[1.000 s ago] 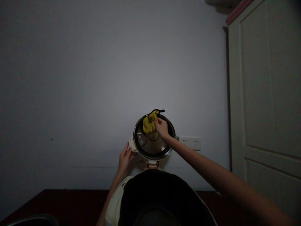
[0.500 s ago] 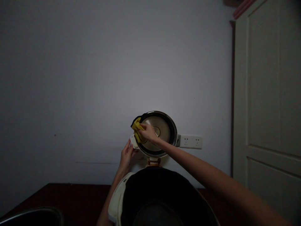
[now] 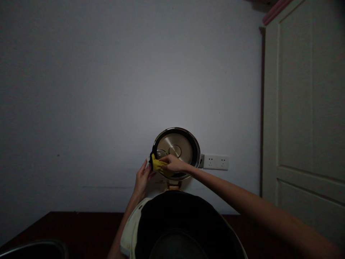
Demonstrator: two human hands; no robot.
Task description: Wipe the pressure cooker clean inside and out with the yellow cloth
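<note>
An electric cooker (image 3: 128, 233) stands in front of me, its dark inside facing up. Its round lid (image 3: 185, 148) is raised on the hinge at the back, with the metal inner face toward me. My right hand (image 3: 174, 163) pinches a yellow cloth (image 3: 157, 164) with a black edge, pressed to the lower left of the lid's rim. Closed around the lid's left edge is my left hand (image 3: 142, 178), close beside the cloth; the cloth hides part of that edge.
A brown table (image 3: 91, 226) carries the cooker. At the lower left lies a dark round vessel (image 3: 35, 248) with a shiny rim, partly out of view. A white power strip (image 3: 215, 162) is on the wall behind the lid. A pale cupboard (image 3: 304, 108) stands at the right.
My right hand has moved the cloth down along the lid's left rim, uncovering the upper left of its inner face. My left hand keeps its place on the lid's edge.
</note>
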